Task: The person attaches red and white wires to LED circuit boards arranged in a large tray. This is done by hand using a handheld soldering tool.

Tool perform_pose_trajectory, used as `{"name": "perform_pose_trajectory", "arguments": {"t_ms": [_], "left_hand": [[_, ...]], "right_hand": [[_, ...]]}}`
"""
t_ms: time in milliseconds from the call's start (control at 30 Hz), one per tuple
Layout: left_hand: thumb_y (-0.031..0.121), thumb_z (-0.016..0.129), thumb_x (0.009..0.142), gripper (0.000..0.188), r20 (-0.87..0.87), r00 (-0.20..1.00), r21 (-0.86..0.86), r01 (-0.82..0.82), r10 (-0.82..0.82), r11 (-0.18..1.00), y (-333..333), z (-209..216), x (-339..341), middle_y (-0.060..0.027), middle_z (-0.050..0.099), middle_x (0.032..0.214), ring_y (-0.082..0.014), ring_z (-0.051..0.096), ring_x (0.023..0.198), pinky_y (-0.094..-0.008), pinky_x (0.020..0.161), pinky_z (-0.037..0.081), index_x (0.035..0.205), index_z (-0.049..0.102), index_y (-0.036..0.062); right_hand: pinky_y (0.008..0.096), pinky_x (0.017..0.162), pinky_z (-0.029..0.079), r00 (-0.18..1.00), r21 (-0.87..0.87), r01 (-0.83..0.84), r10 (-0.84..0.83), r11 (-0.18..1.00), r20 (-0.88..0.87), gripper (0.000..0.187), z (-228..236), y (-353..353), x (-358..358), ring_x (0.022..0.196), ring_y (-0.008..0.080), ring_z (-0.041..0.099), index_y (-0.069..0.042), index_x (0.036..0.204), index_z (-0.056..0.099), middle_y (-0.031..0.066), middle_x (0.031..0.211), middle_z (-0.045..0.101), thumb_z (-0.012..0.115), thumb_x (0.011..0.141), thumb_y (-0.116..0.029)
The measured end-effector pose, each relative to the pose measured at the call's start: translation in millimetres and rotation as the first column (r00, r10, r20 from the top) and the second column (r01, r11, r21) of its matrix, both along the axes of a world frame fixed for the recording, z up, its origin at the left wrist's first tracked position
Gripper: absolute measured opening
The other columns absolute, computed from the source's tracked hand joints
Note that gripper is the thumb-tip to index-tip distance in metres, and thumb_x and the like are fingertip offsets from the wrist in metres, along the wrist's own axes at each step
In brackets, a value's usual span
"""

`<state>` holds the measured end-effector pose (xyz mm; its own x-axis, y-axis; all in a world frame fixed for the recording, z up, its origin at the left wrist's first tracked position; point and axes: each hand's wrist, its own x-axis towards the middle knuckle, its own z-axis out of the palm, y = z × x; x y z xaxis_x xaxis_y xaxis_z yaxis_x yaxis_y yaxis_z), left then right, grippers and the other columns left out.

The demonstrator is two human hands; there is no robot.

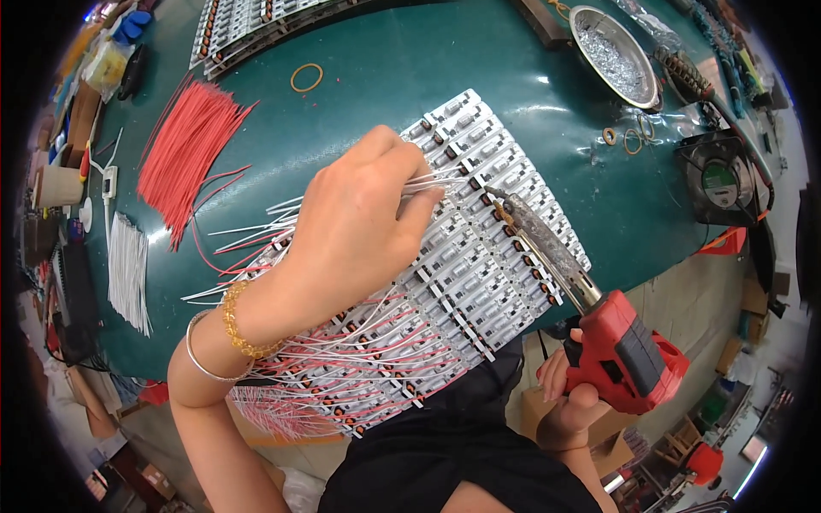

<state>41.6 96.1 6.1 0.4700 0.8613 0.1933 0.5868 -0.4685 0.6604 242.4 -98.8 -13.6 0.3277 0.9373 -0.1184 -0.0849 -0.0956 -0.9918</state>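
My left hand (363,209) is closed in a pinch on several thin white wires (445,178) above a panel of small grey-white circuit modules (487,295). My right hand (571,402) grips a red and black soldering gun (629,355) by its handle. The gun's dark tip (491,190) points at the module row just right of my left fingertips; whether it touches cannot be told. Red and white wires (376,350) run from the modules on the panel's lower left, partly hidden under my left forearm.
A bundle of red wires (192,145) and a smaller white bundle (128,278) lie to the left. More module panels (265,21) lie at the far edge. A metal bowl (575,38) of shiny bits and a black fan (721,179) stand to the right.
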Motion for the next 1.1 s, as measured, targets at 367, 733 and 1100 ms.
{"name": "perform_pose_trajectory", "arguments": {"t_ms": [367, 733, 1100], "left_hand": [[0.008, 0.065, 0.078, 0.013, -0.076, 0.997, 0.080, 0.022, -0.016, 0.997, -5, -10, 2, -0.0135, 0.053, 0.082, -0.0341, 0.060, 0.065, -0.0434, 0.056, 0.049, 0.079, 0.054, 0.0012], [0.006, 0.066, 0.076, 0.016, -0.133, 0.990, 0.128, 0.066, -0.049, 0.990, -6, -7, 0, -0.0144, 0.053, 0.084, -0.0321, 0.061, 0.069, -0.0417, 0.056, 0.050, 0.081, 0.052, -0.0002], [0.007, 0.067, 0.075, 0.017, -0.143, 0.989, 0.161, 0.059, -0.036, 0.985, -7, -10, 0, -0.0146, 0.053, 0.085, -0.0325, 0.062, 0.069, -0.0420, 0.056, 0.050, 0.081, 0.052, -0.0003]], "right_hand": [[0.0246, 0.044, 0.035, 0.968, -0.063, -0.014, 0.029, 0.998, 0.251, 0.085, -30, -28, 26, 0.039, 0.0111, 0.044, 0.005, 0.119, 0.049, -0.0027, 0.047, 0.042, 0.069, 0.074, -0.065], [0.0354, 0.096, 0.044, 0.842, -0.388, 0.073, 0.151, 0.919, 0.517, 0.068, -40, -65, 39, 0.115, 0.0239, 0.057, -0.006, 0.128, 0.057, 0.0081, 0.124, 0.061, 0.058, 0.087, -0.061], [0.0234, 0.043, 0.035, 0.915, -0.046, -0.059, 0.072, 0.997, 0.396, 0.089, -25, -22, 23, 0.038, 0.0097, 0.043, 0.009, 0.122, 0.051, -0.0025, 0.047, 0.044, 0.070, 0.072, -0.062]]}}
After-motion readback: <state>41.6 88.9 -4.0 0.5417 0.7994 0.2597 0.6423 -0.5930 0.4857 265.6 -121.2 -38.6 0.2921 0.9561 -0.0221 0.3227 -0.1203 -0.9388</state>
